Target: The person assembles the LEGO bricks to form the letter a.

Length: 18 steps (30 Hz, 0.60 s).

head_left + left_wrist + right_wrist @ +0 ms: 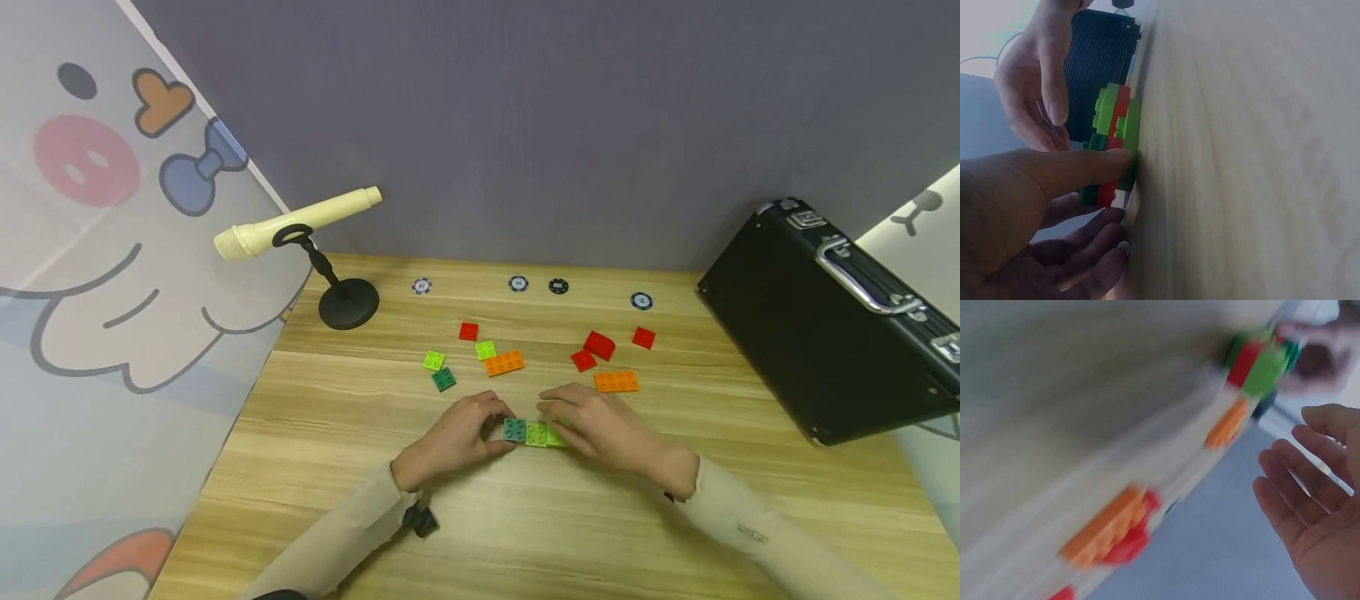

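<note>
My left hand (457, 433) pinches the left end of a low stack of toy building bricks (536, 435) on the wooden table. The left wrist view shows its thumb against the stack's side. A dark green brick (1090, 194) and a lime brick (1107, 109) form the top, with red bricks (1122, 100) in the middle and lime (1132, 119) beneath. Over the stack's right end hovers my right hand (600, 427). In the right wrist view, this hand (1319, 500) has loosely extended fingers, apart from the stack (1266, 369) and holding nothing.
Loose orange bricks (617, 382), red bricks (599, 345), lime bricks (434, 361) and a dark green brick (444, 379) lie beyond my hands. Several poker chips (518, 284) line the back. A cream microphone (315, 215) on a stand is left; a black case (817, 333) stands right.
</note>
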Each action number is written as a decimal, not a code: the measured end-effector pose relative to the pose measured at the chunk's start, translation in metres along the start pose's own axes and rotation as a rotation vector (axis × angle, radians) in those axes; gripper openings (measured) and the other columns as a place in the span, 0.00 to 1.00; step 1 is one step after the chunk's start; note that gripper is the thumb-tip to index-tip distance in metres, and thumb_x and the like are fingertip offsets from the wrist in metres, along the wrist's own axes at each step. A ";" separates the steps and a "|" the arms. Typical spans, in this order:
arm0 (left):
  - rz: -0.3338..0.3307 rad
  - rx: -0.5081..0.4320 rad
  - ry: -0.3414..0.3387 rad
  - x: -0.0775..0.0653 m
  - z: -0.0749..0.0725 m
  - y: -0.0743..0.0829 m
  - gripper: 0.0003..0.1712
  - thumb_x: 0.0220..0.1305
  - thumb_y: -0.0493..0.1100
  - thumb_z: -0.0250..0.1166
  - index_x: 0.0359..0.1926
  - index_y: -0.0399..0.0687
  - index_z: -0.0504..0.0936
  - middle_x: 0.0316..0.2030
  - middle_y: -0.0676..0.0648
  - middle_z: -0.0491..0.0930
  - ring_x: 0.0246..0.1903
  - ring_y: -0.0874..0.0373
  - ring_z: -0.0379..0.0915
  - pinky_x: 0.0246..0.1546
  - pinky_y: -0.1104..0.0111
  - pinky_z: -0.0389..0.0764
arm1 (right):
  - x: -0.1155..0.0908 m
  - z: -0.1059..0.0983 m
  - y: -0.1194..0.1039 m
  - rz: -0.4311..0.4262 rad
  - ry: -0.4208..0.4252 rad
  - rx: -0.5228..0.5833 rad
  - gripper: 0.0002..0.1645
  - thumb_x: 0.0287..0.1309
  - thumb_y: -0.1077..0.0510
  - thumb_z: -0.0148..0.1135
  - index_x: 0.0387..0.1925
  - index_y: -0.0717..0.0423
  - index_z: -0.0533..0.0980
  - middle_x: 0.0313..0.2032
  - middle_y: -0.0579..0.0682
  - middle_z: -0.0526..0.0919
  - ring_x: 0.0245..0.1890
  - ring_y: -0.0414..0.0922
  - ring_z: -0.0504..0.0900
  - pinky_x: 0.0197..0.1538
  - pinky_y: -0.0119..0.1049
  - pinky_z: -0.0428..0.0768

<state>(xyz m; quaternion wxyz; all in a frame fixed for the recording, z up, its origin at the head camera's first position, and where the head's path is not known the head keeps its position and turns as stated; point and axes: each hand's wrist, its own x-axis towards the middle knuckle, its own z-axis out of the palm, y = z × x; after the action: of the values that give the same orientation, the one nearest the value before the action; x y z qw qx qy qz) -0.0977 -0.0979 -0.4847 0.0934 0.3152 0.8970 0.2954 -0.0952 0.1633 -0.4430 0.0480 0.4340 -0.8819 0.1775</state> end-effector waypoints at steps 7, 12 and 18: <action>-0.021 -0.021 -0.010 0.000 -0.001 0.001 0.16 0.56 0.51 0.74 0.44 0.54 0.84 0.35 0.60 0.80 0.32 0.66 0.72 0.33 0.78 0.72 | -0.013 -0.026 0.058 0.105 0.115 -0.051 0.16 0.52 0.59 0.73 0.45 0.56 0.83 0.46 0.51 0.85 0.44 0.47 0.85 0.41 0.41 0.85; -0.023 -0.019 -0.008 0.000 -0.002 0.001 0.16 0.56 0.51 0.74 0.44 0.54 0.84 0.35 0.59 0.80 0.32 0.65 0.73 0.33 0.78 0.72 | -0.027 -0.033 0.105 0.190 0.172 -0.075 0.14 0.52 0.62 0.72 0.43 0.59 0.83 0.43 0.55 0.85 0.42 0.50 0.85 0.42 0.46 0.84; -0.031 -0.022 -0.012 0.000 -0.001 0.002 0.16 0.55 0.51 0.74 0.44 0.55 0.84 0.35 0.60 0.79 0.32 0.66 0.72 0.33 0.78 0.72 | -0.041 -0.029 0.145 0.317 0.121 -0.087 0.17 0.55 0.62 0.70 0.47 0.62 0.80 0.48 0.59 0.82 0.47 0.55 0.82 0.50 0.51 0.81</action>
<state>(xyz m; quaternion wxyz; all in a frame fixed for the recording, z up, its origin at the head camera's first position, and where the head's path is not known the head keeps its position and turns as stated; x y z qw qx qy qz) -0.0971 -0.0978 -0.4826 0.1067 0.3019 0.8979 0.3021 -0.1856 0.2853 -0.4654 0.0912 0.2757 -0.9416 0.1704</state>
